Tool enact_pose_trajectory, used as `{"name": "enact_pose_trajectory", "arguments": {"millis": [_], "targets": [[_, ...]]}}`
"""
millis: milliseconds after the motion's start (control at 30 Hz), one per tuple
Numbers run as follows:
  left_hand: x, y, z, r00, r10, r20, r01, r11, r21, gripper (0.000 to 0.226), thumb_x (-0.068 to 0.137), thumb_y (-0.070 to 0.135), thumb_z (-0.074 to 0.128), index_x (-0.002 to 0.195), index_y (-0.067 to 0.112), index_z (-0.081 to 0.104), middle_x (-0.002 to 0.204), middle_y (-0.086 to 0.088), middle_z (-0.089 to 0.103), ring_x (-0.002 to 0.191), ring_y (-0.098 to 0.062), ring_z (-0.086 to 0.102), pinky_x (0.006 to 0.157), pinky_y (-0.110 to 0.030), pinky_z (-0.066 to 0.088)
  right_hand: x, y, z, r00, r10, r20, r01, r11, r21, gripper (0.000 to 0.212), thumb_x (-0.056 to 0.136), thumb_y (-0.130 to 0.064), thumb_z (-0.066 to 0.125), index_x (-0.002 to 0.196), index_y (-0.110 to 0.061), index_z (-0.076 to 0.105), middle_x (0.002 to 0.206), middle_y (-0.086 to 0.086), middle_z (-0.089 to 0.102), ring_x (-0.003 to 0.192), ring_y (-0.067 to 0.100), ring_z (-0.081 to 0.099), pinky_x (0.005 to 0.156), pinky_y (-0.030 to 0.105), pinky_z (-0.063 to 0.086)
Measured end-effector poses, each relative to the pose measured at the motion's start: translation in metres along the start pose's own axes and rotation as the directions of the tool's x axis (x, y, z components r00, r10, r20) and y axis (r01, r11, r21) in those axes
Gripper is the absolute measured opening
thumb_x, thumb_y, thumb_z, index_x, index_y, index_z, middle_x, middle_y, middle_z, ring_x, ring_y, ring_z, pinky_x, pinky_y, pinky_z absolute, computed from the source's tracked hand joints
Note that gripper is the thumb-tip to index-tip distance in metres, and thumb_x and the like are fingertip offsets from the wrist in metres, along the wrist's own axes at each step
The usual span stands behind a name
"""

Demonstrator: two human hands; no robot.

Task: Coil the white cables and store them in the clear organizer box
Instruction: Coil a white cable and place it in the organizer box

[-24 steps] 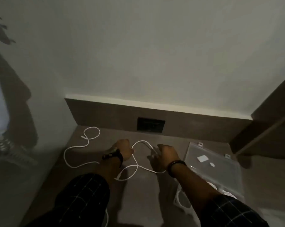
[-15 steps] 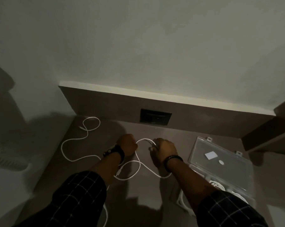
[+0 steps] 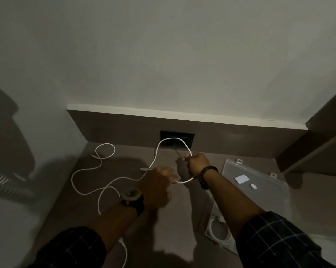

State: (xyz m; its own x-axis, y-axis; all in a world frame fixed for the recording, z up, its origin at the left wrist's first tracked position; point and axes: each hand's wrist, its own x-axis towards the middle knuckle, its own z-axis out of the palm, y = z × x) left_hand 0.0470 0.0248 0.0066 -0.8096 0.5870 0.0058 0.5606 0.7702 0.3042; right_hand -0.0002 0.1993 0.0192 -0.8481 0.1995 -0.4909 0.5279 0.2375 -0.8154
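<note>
A long white cable [image 3: 90, 172] snakes over the brown desk [image 3: 124, 229], its far end looped near the back left corner. My right hand [image 3: 197, 164] is closed on the cable, and a loop of it arches up in front of the wall socket. My left hand [image 3: 159, 185], blurred, pinches the same cable just left of the right hand. The clear organizer box [image 3: 260, 192] lies open to the right, with a coiled white cable [image 3: 219, 232] in its near compartment, partly hidden by my right arm.
A dark wall socket [image 3: 177, 139] sits in the brown back panel. A pale wall closes the left side, a brown shelf edge [image 3: 308, 149] the right. Another stretch of white cable [image 3: 124, 252] shows near my left sleeve.
Both hands have lifted the cable off the desk. A tall loop now stands above my right hand, and my left hand has moved right, close under it.
</note>
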Motion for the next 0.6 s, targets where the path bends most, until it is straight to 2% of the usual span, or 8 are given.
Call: {"name": "enact_pose_trajectory", "arguments": {"millis": [100, 167, 233, 267, 367, 467, 533, 600], "targets": [[-0.006, 0.016, 0.005, 0.992, 0.121, 0.023, -0.119, 0.992, -0.042, 0.017, 0.079, 0.009, 0.057, 0.087, -0.001, 0.067, 0.092, -0.023, 0.069, 0.085, -0.034, 0.066, 0.076, -0.036, 0.053, -0.008, -0.007, 0.000, 1.000, 0.016, -0.024, -0.015, 1.000, 0.023, 0.033, 0.095, -0.020, 0.047, 0.067, -0.012, 0.063, 0.057, 0.010, 0.051, 0.047, 0.025, 0.047, 0.047, 0.029, 0.041], [-0.009, 0.017, -0.002, 0.999, 0.023, 0.025, -0.014, 0.957, -0.291, 0.011, 0.083, -0.006, 0.058, 0.076, -0.008, 0.067, 0.080, -0.029, 0.069, 0.072, -0.030, 0.068, 0.070, -0.034, 0.054, -0.008, -0.011, -0.011, 0.995, 0.005, -0.097, -0.010, 0.999, -0.048, 0.028, 0.094, -0.023, 0.048, 0.089, -0.003, 0.067, 0.076, 0.018, 0.059, 0.067, 0.031, 0.057, 0.062, 0.038, 0.051], [-0.016, 0.012, -0.023, 0.980, -0.163, 0.113, 0.198, 0.746, -0.636, 0.015, 0.085, -0.008, 0.059, 0.073, -0.005, 0.067, 0.074, -0.028, 0.067, 0.059, -0.011, 0.066, 0.067, -0.028, 0.051, -0.006, -0.013, -0.031, 0.980, -0.032, -0.195, -0.001, 0.986, -0.166, 0.031, 0.093, -0.020, 0.049, 0.105, 0.004, 0.063, 0.097, 0.026, 0.064, 0.089, 0.039, 0.062, 0.077, 0.042, 0.052], [-0.019, 0.004, -0.036, 0.962, -0.213, 0.168, 0.267, 0.629, -0.731, 0.017, 0.086, -0.006, 0.059, 0.071, 0.000, 0.065, 0.068, -0.021, 0.065, 0.051, -0.003, 0.062, 0.060, -0.024, 0.050, -0.005, -0.013, -0.042, 0.971, -0.045, -0.233, -0.004, 0.978, -0.208, 0.030, 0.092, -0.017, 0.049, 0.106, 0.006, 0.062, 0.104, 0.028, 0.065, 0.096, 0.042, 0.062, 0.077, 0.041, 0.050], [-0.033, -0.024, -0.082, 0.921, -0.157, 0.356, 0.387, 0.457, -0.801, 0.018, 0.091, 0.008, 0.056, 0.078, 0.001, 0.066, 0.052, 0.002, 0.059, 0.042, -0.006, 0.054, 0.046, -0.016, 0.043, -0.003, -0.010, -0.073, 0.959, -0.024, -0.282, -0.062, 0.955, -0.290, 0.027, 0.092, -0.010, 0.046, 0.105, 0.011, 0.059, 0.110, 0.031, 0.064, 0.100, 0.043, 0.061, 0.074, 0.040, 0.046], [-0.043, -0.038, -0.114, 0.881, -0.150, 0.450, 0.473, 0.340, -0.813, 0.021, 0.093, 0.015, 0.053, 0.089, -0.001, 0.065, 0.050, 0.002, 0.053, 0.042, -0.010, 0.049, 0.058, -0.029, 0.042, -0.018, -0.019, -0.078, 0.965, -0.060, -0.254, -0.084, 0.850, -0.520, 0.031, 0.093, -0.018, 0.048, 0.105, 0.006, 0.062, 0.111, 0.026, 0.064, 0.102, 0.041, 0.059, 0.087, 0.044, 0.052], [-0.041, -0.030, -0.129, 0.885, -0.189, 0.426, 0.463, 0.251, -0.850, 0.021, 0.094, 0.018, 0.051, 0.092, 0.001, 0.064, 0.052, 0.002, 0.054, 0.042, -0.010, 0.048, 0.052, -0.028, 0.047, -0.037, -0.034, -0.065, 0.945, -0.245, -0.216, 0.064, 0.787, -0.614, 0.041, 0.090, -0.035, 0.052, 0.116, -0.003, 0.057, 0.125, 0.022, 0.055, 0.112, 0.038, 0.054, 0.097, 0.049, 0.048], [-0.035, -0.013, -0.144, 0.914, -0.186, 0.360, 0.380, 0.087, -0.921, 0.022, 0.095, 0.021, 0.049, 0.088, 0.006, 0.064, 0.056, 0.001, 0.056, 0.043, -0.010, 0.050, 0.043, -0.022, 0.048, -0.065, -0.050, -0.042, 0.889, -0.441, -0.122, 0.370, 0.850, -0.375, 0.058, 0.088, -0.051, 0.052, 0.129, -0.010, 0.050, 0.140, 0.016, 0.045, 0.126, 0.034, 0.045, 0.106, 0.050, 0.039]]}}
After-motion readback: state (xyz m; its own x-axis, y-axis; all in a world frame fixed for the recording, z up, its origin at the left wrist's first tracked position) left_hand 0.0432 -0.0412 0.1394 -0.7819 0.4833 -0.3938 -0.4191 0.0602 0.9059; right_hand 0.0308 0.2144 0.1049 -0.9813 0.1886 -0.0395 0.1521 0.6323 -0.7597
